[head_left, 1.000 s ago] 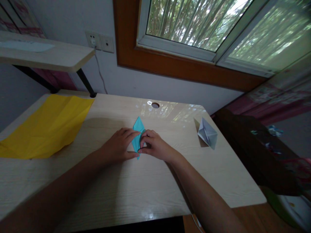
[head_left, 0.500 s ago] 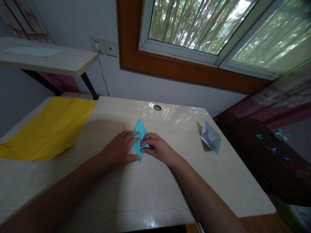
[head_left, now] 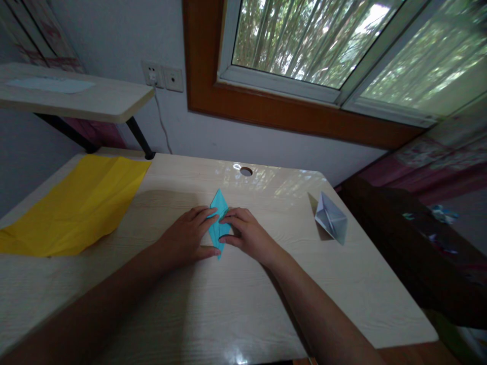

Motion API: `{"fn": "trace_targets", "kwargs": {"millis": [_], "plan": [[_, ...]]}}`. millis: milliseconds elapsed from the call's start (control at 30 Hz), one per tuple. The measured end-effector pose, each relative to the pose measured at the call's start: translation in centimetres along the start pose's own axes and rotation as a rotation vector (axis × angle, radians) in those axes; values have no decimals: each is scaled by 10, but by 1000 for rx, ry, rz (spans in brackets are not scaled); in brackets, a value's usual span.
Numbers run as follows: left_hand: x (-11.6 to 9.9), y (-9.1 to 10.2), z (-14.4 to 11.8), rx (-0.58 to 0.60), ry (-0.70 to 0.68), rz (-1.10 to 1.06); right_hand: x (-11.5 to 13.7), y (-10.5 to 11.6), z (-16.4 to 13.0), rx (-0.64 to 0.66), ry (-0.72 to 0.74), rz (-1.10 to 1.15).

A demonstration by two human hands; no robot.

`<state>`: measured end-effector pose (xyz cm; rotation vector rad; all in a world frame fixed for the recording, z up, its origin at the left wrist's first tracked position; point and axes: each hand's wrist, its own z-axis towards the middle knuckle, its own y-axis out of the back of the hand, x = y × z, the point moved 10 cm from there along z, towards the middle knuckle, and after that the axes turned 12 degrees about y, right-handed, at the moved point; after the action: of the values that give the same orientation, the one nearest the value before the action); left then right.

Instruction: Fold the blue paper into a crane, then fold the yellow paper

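Note:
A turquoise sheet of paper, folded into a narrow kite-like diamond, lies on the table with one point away from me and one toward me. My left hand holds it down from the left, fingertips on its upper part and thumb near the lower point. From the right, my right hand grips the right side, with curled fingers at the middle and the thumb lower down. The fingers of both hands cover part of the folds.
Yellow paper spreads over the table's left side. A folded grey-white paper piece stands near the right edge. The pale wooden table has a cable hole at the back. A raised shelf is at the back left, below a wall socket.
The right hand's fingers have shifted slightly on the turquoise paper, and its thumb sits a little nearer the paper's middle. My left hand stays in place. The whole view has moved slightly.

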<state>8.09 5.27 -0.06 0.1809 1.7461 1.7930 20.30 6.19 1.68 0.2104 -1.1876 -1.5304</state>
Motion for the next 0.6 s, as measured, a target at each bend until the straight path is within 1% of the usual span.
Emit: {"fn": "trace_targets", "kwargs": {"millis": [167,400,600], "plan": [[1,-3,-1,9,19,61,-2,-1,0,30,-22,-26],[3,-7,-2,11,20,91,-2,0,0,8,4,-52],[4,-6,-3,-3,21,91,0,0,0,9,15,-39]]}}
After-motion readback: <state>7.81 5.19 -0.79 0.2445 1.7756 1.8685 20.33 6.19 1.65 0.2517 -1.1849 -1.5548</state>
